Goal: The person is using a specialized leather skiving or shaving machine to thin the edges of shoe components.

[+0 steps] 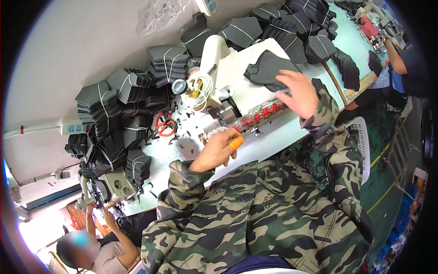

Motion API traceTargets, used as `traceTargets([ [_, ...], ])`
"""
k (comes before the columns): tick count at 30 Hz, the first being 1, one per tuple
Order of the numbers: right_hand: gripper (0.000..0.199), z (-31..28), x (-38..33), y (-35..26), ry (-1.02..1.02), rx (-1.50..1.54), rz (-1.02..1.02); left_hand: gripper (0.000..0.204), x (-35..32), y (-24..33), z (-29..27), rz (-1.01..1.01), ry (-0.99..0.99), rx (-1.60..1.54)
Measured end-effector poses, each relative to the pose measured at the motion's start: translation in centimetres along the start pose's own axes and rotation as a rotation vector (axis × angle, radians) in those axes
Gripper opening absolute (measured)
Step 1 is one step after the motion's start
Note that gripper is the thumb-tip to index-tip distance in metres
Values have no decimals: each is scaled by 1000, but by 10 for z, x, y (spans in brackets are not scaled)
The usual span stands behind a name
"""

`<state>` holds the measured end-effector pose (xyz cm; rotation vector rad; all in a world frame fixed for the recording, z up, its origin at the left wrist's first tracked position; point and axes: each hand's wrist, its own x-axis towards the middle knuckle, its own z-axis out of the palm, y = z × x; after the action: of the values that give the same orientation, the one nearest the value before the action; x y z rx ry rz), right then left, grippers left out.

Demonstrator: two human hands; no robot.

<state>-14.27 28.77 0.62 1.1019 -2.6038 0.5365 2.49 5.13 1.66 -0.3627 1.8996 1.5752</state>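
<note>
My right hand (299,93) is at the near right edge of the dark grey flat pieces (269,69), which lie on the white board of a machine. Its thumb and fingers are apart, and the fingertips reach the pieces' edge. My left hand (218,150) hovers by the front of the sewing machine (223,112), left of the red-marked front strip (262,114). Its fingers are loosely bent and apart, with an orange finger cover (236,143) on one; nothing shows in the hand. Both sleeves are camouflage cloth.
Tied stacks of dark pieces (98,102) line the wall, with more bundles (292,36) at the back. Red-handled scissors (165,124) lie among dark scraps. One co-worker (105,249) sits at another machine (116,187) lower left; another person's arm (396,57) shows at right. A white basket (362,146) stands beside me.
</note>
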Motion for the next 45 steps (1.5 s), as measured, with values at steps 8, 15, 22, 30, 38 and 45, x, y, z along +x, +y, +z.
traceTargets([
  [8,41,29,40,51,-151,259,334,17,18,-2,19,130,-55,-38],
  [15,62,21,69,58,-505,169,337,25,37,16,38,373,139,260],
  [22,38,40,26,-10,-441,407,125,69,59,68,32,824,738,1042],
  [30,47,28,-71,77,268,635,975,25,68,30,16,335,392,432],
  [38,58,92,-100,143,-200,183,1254,33,76,21,32,171,234,-507],
  [45,39,70,-128,119,259,790,999,32,71,32,36,159,245,-530],
])
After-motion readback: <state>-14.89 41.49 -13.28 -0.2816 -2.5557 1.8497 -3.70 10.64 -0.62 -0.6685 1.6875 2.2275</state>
